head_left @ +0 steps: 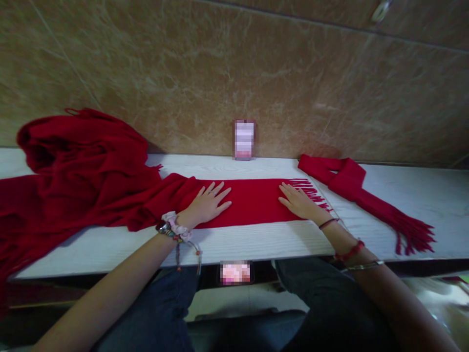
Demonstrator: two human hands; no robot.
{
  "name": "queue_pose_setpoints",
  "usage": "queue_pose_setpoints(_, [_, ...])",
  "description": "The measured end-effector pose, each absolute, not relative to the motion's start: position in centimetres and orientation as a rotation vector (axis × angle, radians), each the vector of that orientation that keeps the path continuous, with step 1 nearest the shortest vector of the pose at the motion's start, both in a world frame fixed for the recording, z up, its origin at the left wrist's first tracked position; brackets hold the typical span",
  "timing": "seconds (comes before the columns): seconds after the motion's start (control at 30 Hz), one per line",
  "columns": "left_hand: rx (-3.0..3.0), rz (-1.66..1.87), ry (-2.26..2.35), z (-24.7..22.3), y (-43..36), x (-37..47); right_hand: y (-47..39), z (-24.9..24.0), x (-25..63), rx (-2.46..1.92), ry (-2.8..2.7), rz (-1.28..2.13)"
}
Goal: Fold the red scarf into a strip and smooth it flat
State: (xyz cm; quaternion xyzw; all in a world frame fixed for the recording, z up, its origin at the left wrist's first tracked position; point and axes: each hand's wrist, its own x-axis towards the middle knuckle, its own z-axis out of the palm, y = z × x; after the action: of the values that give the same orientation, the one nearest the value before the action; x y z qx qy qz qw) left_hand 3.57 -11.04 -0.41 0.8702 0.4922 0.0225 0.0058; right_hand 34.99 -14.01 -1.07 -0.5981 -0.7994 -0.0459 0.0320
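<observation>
Find the red scarf (pixel 252 201) spread flat along the pale bench (pixel 256 240), with fringe (pixel 301 183) at its right end and, at its left, running up to bunched red cloth (pixel 91 161); cannot tell the exact boundary between the two. Lies palm-down under the left hand (pixel 203 206), near the bunching, and under the right hand (pixel 298 201), beside the fringe: fingers spread on both, pinching nothing. Judging by the soft folds nearby, should handle as light, limp and hard to break, but quick to wrinkle and too floppy to keep a shape when lifted. Probably easy to grip, yet liable to skew under an uneven pull. Best to take hold along both long edges, or at the corners just inside the fringe, pinching plain cloth rather than loose, easily tangled strands. Keep clear of the looped scarf (pixel 351 188) just beyond the fringe.
</observation>
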Motion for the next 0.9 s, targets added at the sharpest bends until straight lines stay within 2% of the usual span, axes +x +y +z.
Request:
queue_pose_setpoints(0.2, [2.845, 0.118, 1.426, 0.1, -11.4, 3.6, -14.2, -1.0, 35.0, -1.795, -2.370, -0.213])
queue_pose_setpoints(0.5, [2.920, 0.084, 1.289, 2.5, -9.3, 3.8, -14.9, 2.6, 29.9, -1.409, -2.635, 0.088])
queue_pose_setpoints(0.67, [2.889, -0.049, 1.140, 1.4, -11.5, 3.1, -16.2, 1.6, 28.0, -1.299, -2.693, 0.171])
queue_pose_setpoints(0.9, [3.055, 0.092, 1.053, 1.3, -14.7, 3.2, -17.6, 1.3, 28.3, -1.064, -2.666, -0.049])
